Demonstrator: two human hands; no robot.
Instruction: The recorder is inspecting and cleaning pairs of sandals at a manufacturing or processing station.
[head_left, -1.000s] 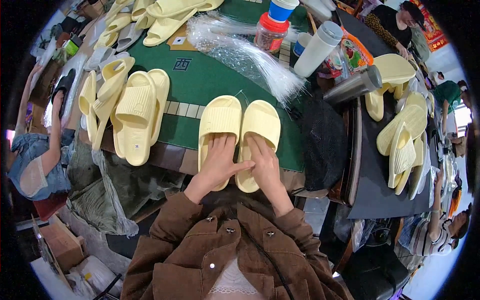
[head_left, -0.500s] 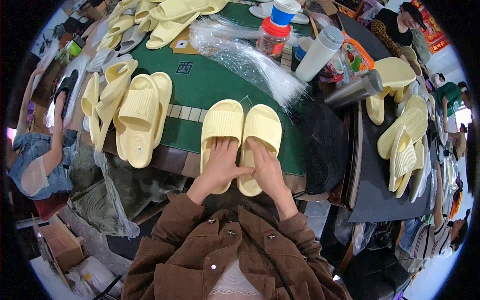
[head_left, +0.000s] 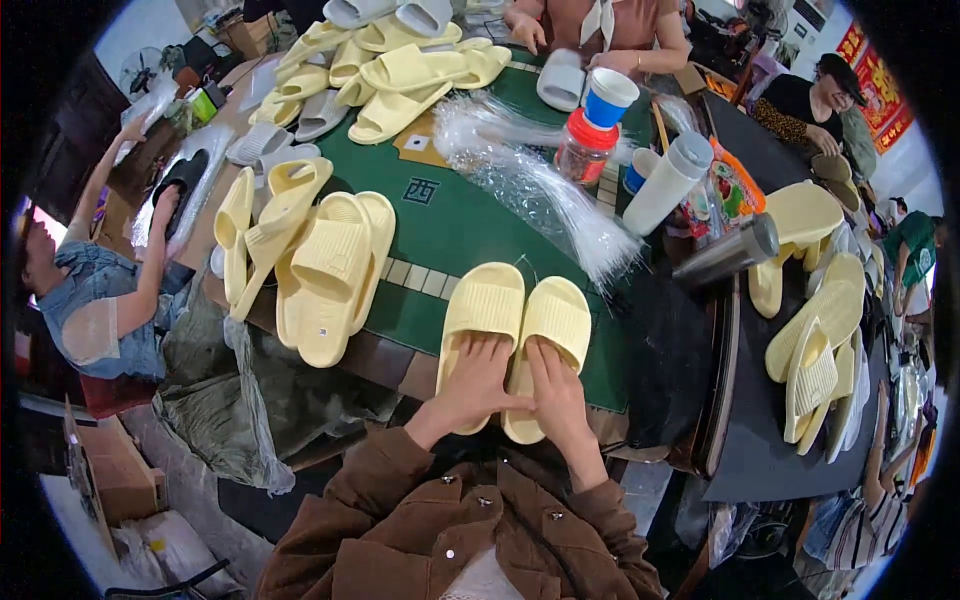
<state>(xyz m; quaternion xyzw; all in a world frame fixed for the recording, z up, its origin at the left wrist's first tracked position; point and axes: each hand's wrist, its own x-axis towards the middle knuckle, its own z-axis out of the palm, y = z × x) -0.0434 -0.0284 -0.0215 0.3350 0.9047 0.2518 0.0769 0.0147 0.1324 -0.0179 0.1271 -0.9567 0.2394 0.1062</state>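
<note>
A pair of pale yellow ribbed slippers lies side by side at the near table edge, toes pointing away from me. My left hand (head_left: pixel 476 385) reaches into the left slipper (head_left: pixel 486 295), its fingers stretched flat under the strap and its thumb out to the right. Inside the right slipper (head_left: pixel 560 315), my right hand (head_left: pixel 560 400) lies with fingers extended. The fingertips of both hands are covered by the straps. My left thumb meets the edge of my right hand. A thin clear loop (head_left: pixel 527 268) stands up near the slippers' toes.
Clear plastic strands (head_left: pixel 560 205) lie beyond the slippers on the green tabletop (head_left: pixel 440 225). More yellow slippers (head_left: pixel 335 265) stand left, with a pile (head_left: pixel 410 70) farther back. A jar (head_left: pixel 585 150), a white bottle (head_left: pixel 675 180) and a steel flask (head_left: pixel 725 250) stand right. Other people work around.
The view has shifted, so the table and slippers appear lower and farther right, and a person across the table now shows. My hands stay inside the same two slippers.
</note>
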